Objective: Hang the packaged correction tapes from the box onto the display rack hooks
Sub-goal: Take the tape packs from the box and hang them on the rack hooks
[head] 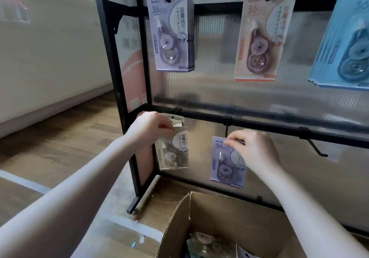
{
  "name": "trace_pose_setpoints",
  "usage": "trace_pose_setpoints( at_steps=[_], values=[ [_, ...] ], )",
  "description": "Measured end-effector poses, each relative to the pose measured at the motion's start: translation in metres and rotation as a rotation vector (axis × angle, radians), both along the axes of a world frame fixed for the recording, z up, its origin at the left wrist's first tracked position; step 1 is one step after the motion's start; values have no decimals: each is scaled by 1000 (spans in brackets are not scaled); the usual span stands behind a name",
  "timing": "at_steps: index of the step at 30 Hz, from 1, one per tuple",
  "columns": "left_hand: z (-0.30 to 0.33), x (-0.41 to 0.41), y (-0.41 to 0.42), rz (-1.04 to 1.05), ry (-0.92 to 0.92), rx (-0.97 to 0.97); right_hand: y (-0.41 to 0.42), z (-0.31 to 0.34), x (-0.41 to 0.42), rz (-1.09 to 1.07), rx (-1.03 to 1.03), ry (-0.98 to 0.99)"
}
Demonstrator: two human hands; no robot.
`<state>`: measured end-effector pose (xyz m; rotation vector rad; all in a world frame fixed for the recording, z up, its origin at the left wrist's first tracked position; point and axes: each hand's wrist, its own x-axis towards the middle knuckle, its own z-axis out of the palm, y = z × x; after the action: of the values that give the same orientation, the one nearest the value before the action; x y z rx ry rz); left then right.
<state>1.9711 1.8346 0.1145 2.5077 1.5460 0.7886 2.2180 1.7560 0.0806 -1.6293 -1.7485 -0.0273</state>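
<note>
Open box point(229, 217) stands before the rack point(123, 117) (packs point(171, 33) hang above)

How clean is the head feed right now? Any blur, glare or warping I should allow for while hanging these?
Head view: wide-angle bending bows the rack frame; the blue pack at the right edge is smeared; box contents are soft; daylight puts hazy reflections on the ribbed panel. The lilac pack in the right hand reads sharp.

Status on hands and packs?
Left hand grips grey pack at lower-left hook. Right hand pinches purple pack under middle hook. Nothing blocking.
</note>
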Motion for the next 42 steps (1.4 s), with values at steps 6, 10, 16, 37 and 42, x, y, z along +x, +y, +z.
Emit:
trace_pose_setpoints(
  at_steps=[6,10,16,37,42],
  values=[
    [0,-6,31,3,-146,44,23,12,-7,-85,-52,-40],
    [-9,-9,50,-13,-172,42,36,8,-15,-104,-38,-61],
    [-26,-12,65,-27,-175,71,46,0,-21,-112,1,-71],
    [-34,-31,75,-194,-47,196,46,0,12,-9,-78,-143],
    [-31,-29,79,-195,-43,182,52,4,12,36,-112,-140]
  ],
)
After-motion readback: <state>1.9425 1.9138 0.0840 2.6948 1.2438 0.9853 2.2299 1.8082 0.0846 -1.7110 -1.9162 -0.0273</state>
